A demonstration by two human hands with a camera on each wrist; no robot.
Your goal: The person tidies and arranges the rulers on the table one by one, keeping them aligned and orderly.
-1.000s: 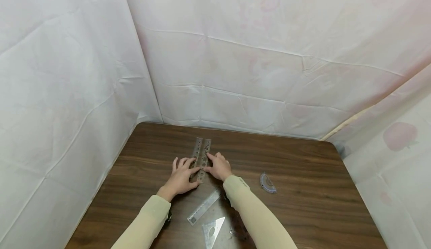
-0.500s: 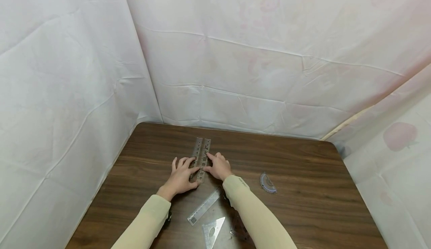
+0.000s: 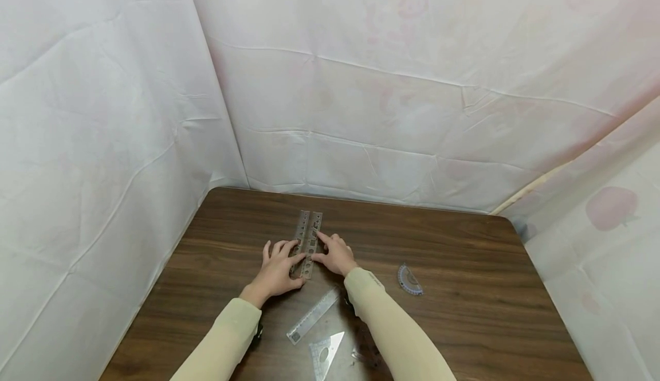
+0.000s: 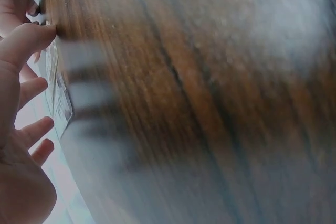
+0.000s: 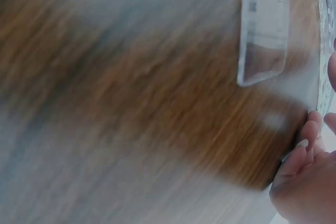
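Observation:
Two grey stencil rulers lie side by side on the brown table (image 3: 464,323), the left ruler (image 3: 301,233) touching the right ruler (image 3: 314,235). My left hand (image 3: 282,258) rests flat with spread fingers on the left ruler's near half. My right hand (image 3: 330,249) presses the right ruler with its index finger stretched along the edge. In the left wrist view my left hand (image 4: 26,72) shows at the left edge beside a ruler (image 4: 62,95). The right wrist view is blurred, with my right hand (image 5: 307,179) at the bottom right.
A clear straight ruler (image 3: 311,316) lies slanted between my forearms, also seen as the clear ruler (image 5: 262,30) from the right wrist. A clear set square (image 3: 325,353) sits near the front edge. A small protractor (image 3: 409,279) lies to the right. White sheets wall the table.

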